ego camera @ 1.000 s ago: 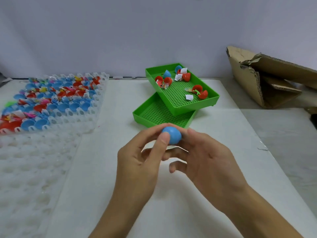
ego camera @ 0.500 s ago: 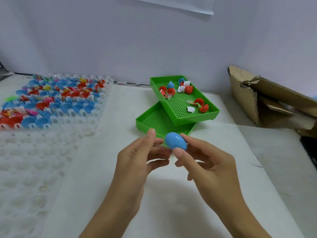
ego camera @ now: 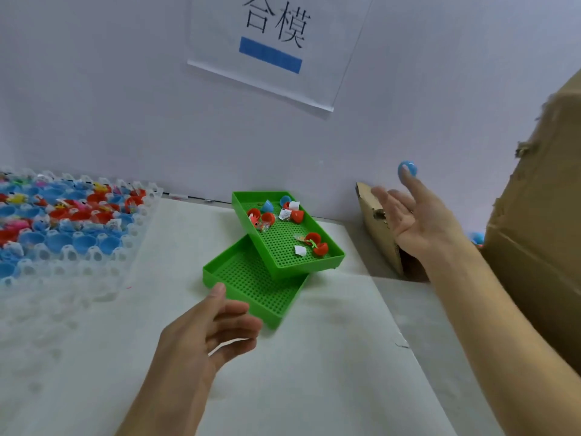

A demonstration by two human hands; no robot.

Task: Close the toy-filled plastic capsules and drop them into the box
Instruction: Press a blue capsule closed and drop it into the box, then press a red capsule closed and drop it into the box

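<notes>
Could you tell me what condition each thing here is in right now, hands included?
blue capsule: closed, at the right hand's fingertips, above the box.
right hand: open, palm up, fingers spread.
left hand: empty, fingers loosely curled.
upper green tray: tilted on the lower one, holding open red and blue capsule halves.
lower green tray: flat, nothing seen in it.
cardboard box: open, flaps torn.
clear plastic rack: far rows filled.

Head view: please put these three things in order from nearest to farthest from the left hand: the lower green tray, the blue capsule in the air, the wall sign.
1. Lower green tray: right beside the left hand, its fingertips at the tray's near corner.
2. Blue capsule: up at right, by the right hand's fingertips.
3. Wall sign: high on the back wall.
</notes>
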